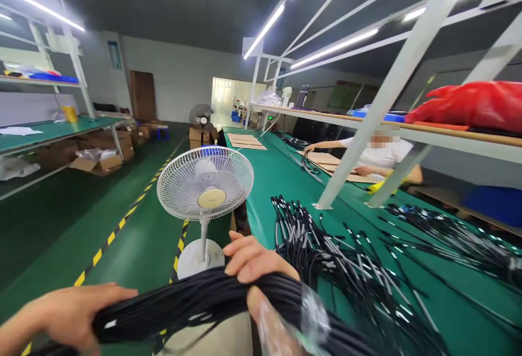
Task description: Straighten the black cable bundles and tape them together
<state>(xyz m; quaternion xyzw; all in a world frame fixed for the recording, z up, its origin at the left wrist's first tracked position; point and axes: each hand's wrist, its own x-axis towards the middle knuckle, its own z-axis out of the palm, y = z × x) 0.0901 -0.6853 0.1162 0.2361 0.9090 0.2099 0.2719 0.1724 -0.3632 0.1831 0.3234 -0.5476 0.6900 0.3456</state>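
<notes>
The left hand (67,312) is wrapped around one end of a bundle of black cables (183,297); the right hand (261,262) grips it farther along, fingers over the top and thumb beneath, beside clear plastic wrap (315,318). The bundle hangs in front of the person, left of the green tabletop (267,179). It sags between the hands, so strands could slide out if either grip slackens; one already droops below. The white pedestal fan (207,185) stands just beyond, and a swinging end could catch its grille. On the tabletop, loose cables (322,258) lie crisscrossed and could tangle if dragged against.
</notes>
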